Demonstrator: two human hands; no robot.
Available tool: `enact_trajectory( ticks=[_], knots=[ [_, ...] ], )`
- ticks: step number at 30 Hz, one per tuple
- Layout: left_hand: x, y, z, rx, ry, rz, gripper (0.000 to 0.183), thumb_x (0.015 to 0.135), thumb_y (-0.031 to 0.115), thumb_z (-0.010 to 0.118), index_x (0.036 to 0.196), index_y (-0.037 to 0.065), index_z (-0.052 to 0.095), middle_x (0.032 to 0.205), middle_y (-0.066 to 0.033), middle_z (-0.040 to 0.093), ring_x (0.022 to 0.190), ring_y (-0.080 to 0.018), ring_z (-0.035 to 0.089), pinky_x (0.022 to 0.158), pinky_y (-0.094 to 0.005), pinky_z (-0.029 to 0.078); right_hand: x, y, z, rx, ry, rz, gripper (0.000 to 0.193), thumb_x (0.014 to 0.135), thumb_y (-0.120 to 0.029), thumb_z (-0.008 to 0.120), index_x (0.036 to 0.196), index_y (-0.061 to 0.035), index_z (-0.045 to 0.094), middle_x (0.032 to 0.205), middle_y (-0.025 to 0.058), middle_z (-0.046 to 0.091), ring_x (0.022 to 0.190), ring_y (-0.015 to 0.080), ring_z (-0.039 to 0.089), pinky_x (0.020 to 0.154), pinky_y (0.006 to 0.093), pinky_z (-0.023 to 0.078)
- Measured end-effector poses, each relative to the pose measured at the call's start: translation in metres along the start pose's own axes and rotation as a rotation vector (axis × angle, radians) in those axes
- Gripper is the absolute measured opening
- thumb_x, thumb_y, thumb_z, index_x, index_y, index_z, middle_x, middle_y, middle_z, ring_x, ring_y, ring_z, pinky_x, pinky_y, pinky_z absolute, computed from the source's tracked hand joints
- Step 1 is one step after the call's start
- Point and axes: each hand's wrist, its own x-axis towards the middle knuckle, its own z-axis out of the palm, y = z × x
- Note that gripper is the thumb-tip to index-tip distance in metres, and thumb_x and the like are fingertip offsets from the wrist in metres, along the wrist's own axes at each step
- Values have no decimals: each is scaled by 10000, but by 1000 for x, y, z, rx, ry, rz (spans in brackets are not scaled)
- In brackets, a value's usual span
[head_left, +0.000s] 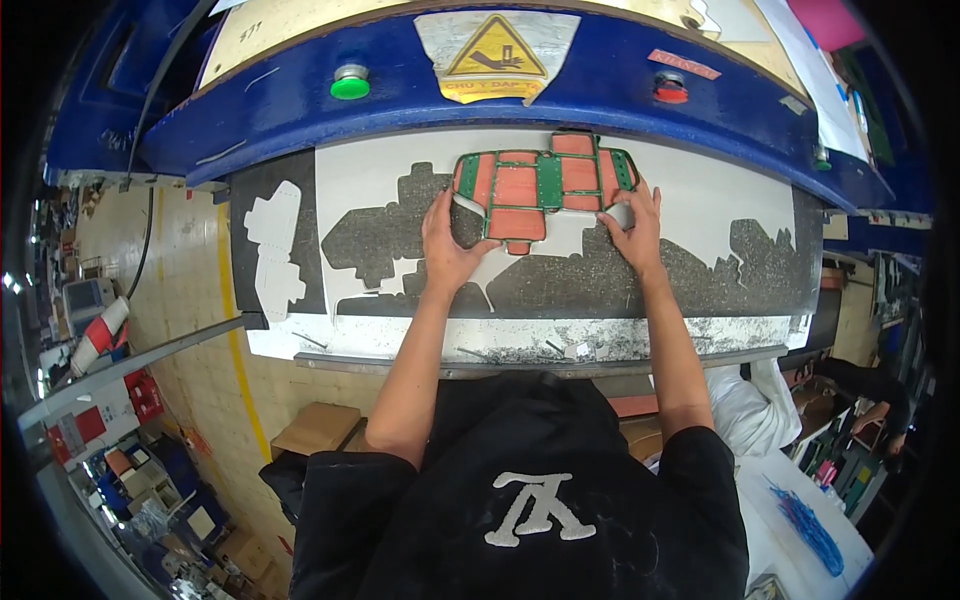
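A cutting die (pixel 520 190) with a green metal frame and salmon-pink pads lies on a white sheet (pixel 370 150) under the blue press beam. My left hand (pixel 450 245) closes on its lower left edge, thumb near the small tab at the bottom. On the other side my right hand (pixel 637 232) grips the lower right edge, with thumb and fingers around the corner. Dark, speckled openings (pixel 375 240) in the sheet bare the cutting board beneath. Two joined white cut pieces (pixel 275 250) rest on the dark board at the left.
Across the far side runs the blue press beam (pixel 590 65), with a green button (pixel 350 83), a red button (pixel 671 88) and a yellow warning sticker (pixel 497 50). A metal rail (pixel 540 366) borders the near edge. A person (pixel 868 400) is at the far right.
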Motion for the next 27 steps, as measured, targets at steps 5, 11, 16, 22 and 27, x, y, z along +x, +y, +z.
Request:
enact_trajectory(
  ticks=[5,11,16,22,27],
  knots=[
    [1,1,-1,-2,-14,-18,1230,563,305,1045,1587,21,424,1581,-253,505,1485,-424,455,1240,-526,351,0,-1,0,-38,44,-60,426,808,-189,905,1142,-110,653,1437,200,620,1390,418,551,1266,655,217],
    [1,1,-5,-12,-12,-3,1245,586,332,1033,1606,26,390,1580,-271,503,1503,-421,448,1261,-524,320,0,0,2,-12,3,-40,412,797,-173,903,1114,-103,649,1528,212,568,1436,424,521,1256,683,204],
    [1,2,-6,-24,-6,12,1251,594,331,1028,1616,31,372,1581,-271,501,1510,-422,440,1273,-527,300,-2,4,1,-22,-6,-44,408,796,-147,902,1111,-101,647,1488,199,590,1414,414,538,1264,671,199],
    [2,2,-8,-30,-17,-11,1241,597,323,1025,1610,18,376,1582,-271,498,1512,-416,440,1273,-536,298,-2,5,0,4,-31,-56,414,786,-134,907,1102,-88,643,1373,192,638,1367,416,561,1269,661,194],
    [1,1,-9,-55,-14,6,1238,572,303,1034,1599,21,404,1592,-250,497,1507,-416,440,1272,-525,311,-3,4,1,-22,-22,-61,411,790,-132,906,1099,-73,641,1286,196,676,1351,422,567,1278,648,195]
  ],
)
